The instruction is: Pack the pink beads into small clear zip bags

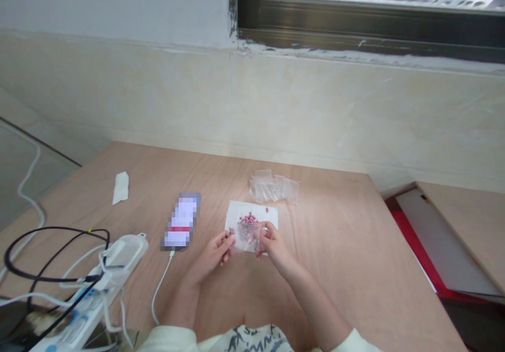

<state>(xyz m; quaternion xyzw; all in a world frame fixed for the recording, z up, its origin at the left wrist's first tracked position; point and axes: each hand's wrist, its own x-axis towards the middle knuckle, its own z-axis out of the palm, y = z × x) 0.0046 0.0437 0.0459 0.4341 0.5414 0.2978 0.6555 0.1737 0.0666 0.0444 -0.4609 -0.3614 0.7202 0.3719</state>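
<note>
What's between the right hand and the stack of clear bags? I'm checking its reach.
Nothing visible blocks it. Past the right hand, holding the small clear bag, only the white paper sheet lies before the stack of clear bags on the wooden tabletop.

1. The left hand point(213, 254) and right hand point(276, 249) pinch opposite edges of a clear plastic bag point(248, 241) holding small pink pieces point(248, 220), just above the white paper sheet point(236, 212).
2. Small clear bags point(274, 188) lie just beyond the sheet.
3. A blurred phone point(181, 220) lies left of the sheet, with a white cable point(160, 289).
4. Farther left are a white tissue point(120, 188) and a white power strip point(122, 254).
</note>
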